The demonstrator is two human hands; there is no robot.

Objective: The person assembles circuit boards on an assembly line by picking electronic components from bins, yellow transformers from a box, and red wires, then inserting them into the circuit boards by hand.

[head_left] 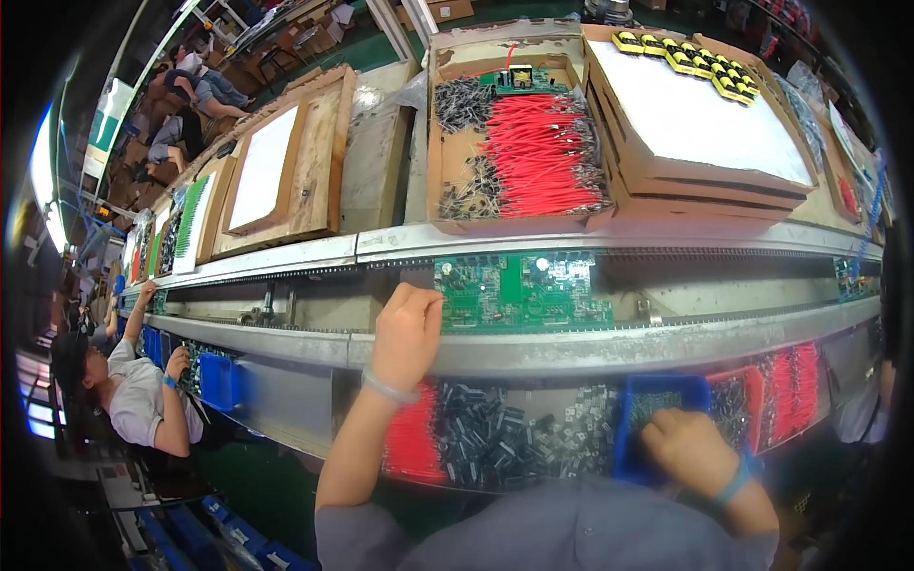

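Note:
A green circuit board [514, 290] with mounted parts lies on the conveyor rails in front of me. My left hand [409, 328] is raised at the board's left edge, its fingers pinched together; whatever they hold is hidden from view. Lower right, my right hand [690, 452] reaches over a blue bin [624, 447] of small parts, fingers curled down and slightly blurred. I cannot make out what is between them. Left of the bin lie small metal-coloured parts [581, 423], black components [486, 428] and red-sleeved leads [414, 443].
Beyond the conveyor rail [400, 246] stands a cardboard tray [457, 157] of red leads and black parts. Stacked cardboard [705, 181] beside it carries yellow-and-black components [685, 57]. Another board [852, 281] sits far right. A co-worker [152, 400] works at the left.

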